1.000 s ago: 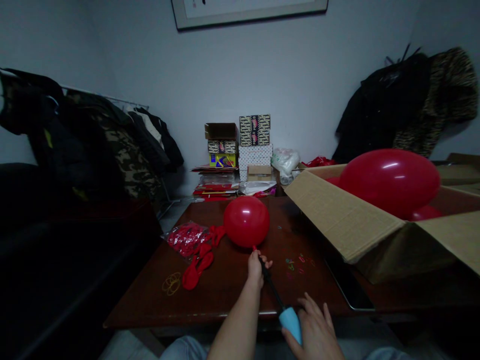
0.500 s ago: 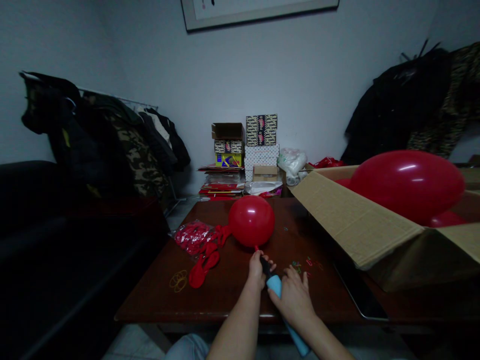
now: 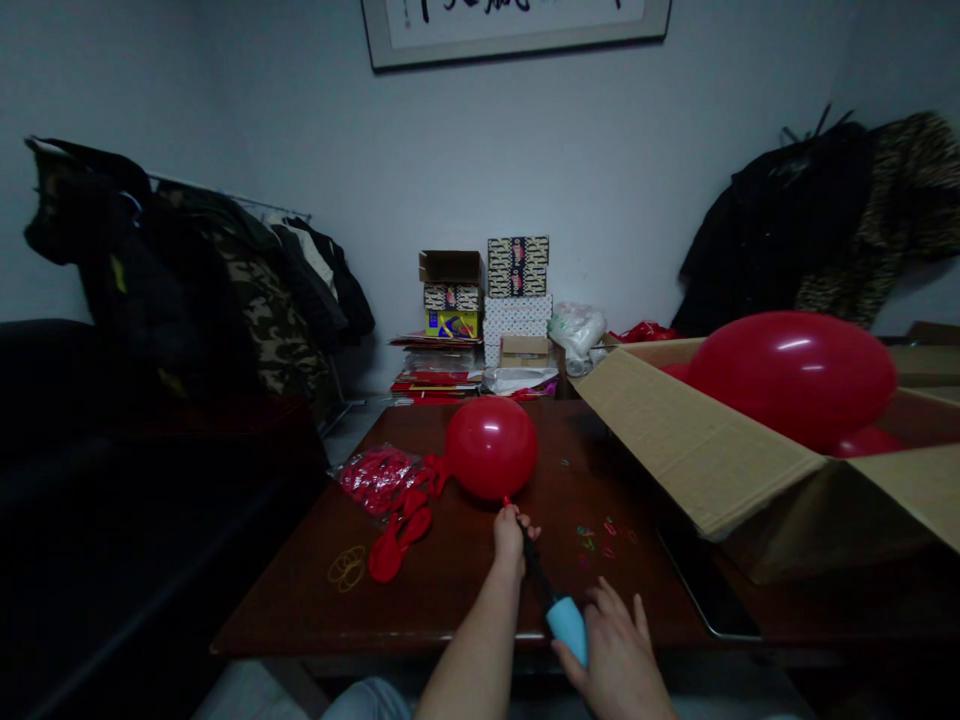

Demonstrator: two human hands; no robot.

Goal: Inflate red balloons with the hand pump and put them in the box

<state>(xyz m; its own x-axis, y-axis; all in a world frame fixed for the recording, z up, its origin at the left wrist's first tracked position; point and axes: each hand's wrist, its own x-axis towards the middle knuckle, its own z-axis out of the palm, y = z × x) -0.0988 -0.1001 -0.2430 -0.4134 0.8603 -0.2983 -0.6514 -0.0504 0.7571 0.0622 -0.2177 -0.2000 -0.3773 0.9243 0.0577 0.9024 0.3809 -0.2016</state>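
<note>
A round red balloon (image 3: 491, 448), partly inflated, sits over the table with its neck toward me. My left hand (image 3: 511, 540) is closed around that neck and the black nozzle end of a hand balloon pump. The pump's light-blue body (image 3: 568, 628) points back at me, a length of its black shaft showing between both hands. My right hand (image 3: 616, 650) grips the blue part between thumb and palm, its fingers stretched forward. Left of the balloon lie uninflated red balloons (image 3: 386, 553) and a clear bag of red balloons (image 3: 380, 478).
Yellow rubber bands (image 3: 347, 568) lie at the table's left; small coloured bands (image 3: 589, 540) are right of the pump. A phone-like black slab (image 3: 709, 585) rests near the right edge. An open cardboard box (image 3: 694, 440) at right holds large inflated balloons (image 3: 795, 375). Stacked boxes (image 3: 517, 268) stand behind.
My right hand has drawn the blue pump body back toward me, exposing more black shaft. My left hand stays at the balloon's neck. The view has shifted slightly.
</note>
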